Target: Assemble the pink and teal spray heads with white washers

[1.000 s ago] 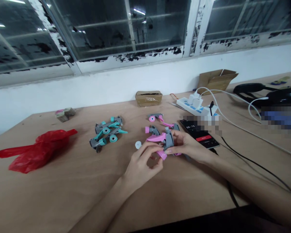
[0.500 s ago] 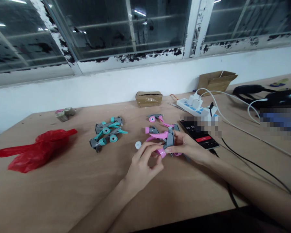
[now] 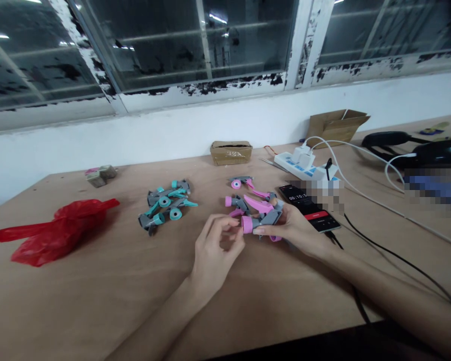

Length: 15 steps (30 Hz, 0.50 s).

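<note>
A trigger spray head (image 3: 271, 217) with a grey body, pink trigger and pink screw collar is in my right hand (image 3: 298, 231), which is closed round its grey body. Its collar points left, toward my left hand (image 3: 215, 250). The fingers of that hand are curled in a pinch at the collar's open end; whatever is between the fingertips is too small to make out. Behind and under the held piece lie more pink and grey spray heads (image 3: 236, 184), partly covered. Several teal and grey spray heads (image 3: 169, 203) lie in a group on the left.
A red plastic bag (image 3: 65, 228) lies at the left of the wooden table (image 3: 97, 311). A small cardboard box (image 3: 231, 153) stands by the wall. On the right are a phone (image 3: 308, 205), a power strip (image 3: 298, 165) with white cables, and an open carton (image 3: 336, 128).
The spray head has tilted, its collar now pointing left. My left fingers have slid from around the collar to its open end. The white disc on the table is no longer visible.
</note>
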{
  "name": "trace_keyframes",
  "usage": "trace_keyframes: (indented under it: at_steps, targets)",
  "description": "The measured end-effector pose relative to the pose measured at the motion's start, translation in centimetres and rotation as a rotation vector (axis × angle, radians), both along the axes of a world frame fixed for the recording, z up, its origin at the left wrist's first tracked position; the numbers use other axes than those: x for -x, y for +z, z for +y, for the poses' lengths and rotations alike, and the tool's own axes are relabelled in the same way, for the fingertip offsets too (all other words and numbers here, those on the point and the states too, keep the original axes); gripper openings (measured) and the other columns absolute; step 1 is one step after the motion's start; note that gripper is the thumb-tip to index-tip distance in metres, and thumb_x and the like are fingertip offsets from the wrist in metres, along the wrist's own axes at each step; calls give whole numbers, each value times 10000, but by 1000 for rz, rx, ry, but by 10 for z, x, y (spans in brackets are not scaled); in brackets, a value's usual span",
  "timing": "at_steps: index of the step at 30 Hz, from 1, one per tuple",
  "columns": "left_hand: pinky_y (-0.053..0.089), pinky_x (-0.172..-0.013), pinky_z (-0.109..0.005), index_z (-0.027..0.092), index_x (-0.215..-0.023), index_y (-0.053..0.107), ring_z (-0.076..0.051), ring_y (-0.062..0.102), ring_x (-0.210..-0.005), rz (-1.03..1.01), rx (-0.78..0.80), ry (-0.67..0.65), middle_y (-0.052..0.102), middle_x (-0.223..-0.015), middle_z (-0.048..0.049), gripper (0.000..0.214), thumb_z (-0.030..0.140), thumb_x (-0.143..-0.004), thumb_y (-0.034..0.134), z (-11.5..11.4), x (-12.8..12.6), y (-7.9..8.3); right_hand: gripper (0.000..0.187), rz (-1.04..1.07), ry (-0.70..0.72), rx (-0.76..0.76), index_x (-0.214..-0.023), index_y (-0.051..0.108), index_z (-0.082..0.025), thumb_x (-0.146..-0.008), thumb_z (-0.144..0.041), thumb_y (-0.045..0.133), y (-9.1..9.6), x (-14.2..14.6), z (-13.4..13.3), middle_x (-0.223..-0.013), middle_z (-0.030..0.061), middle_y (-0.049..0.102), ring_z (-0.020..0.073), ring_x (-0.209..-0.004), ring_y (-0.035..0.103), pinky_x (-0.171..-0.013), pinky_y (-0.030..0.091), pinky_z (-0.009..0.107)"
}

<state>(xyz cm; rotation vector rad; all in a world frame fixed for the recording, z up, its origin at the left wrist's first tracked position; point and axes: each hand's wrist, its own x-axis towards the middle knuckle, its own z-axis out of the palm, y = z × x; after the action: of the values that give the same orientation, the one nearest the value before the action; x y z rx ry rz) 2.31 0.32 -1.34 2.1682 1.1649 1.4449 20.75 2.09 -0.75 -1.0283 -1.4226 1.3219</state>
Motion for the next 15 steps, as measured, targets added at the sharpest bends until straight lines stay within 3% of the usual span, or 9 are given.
trace_keyframes:
  at_steps: [4,8,12,15]
  targets:
    - [541,-655,-236,184,-851,596,-111,611,-692,243,-181,35,625,-847,-20,119,114,-820,506,2,3,2,377,-23,-28,-115,-797,495,-199,-602,-350,780,-1,-1,-1,-778,-19,555,131,-699,521,-616,414,266]
    - [516,-691,-257,186,-800,599,-128,614,-701,314,-281,94,631,-799,-19,110,116,-798,513,2,3,1,392,-51,-70,-169,-730,456,-208,-587,-357,789,0,1,-4,-732,-33,525,127,-659,503,-601,416,269]
    - [502,-631,-231,187,-753,573,-119,580,-668,182,-156,128,597,-750,-1,108,101,-771,511,7,5,3,374,-96,-143,-280,-660,467,-214,-572,-360,800,5,0,-8,-731,-12,576,156,-678,557,-622,465,302]
    - [478,-572,-204,191,-758,577,-107,567,-639,92,1,195,582,-744,12,83,137,-787,522,17,13,5,284,-110,-151,-416,-683,503,-223,-638,-319,766,5,-4,-9,-832,30,656,216,-845,626,-754,497,373]
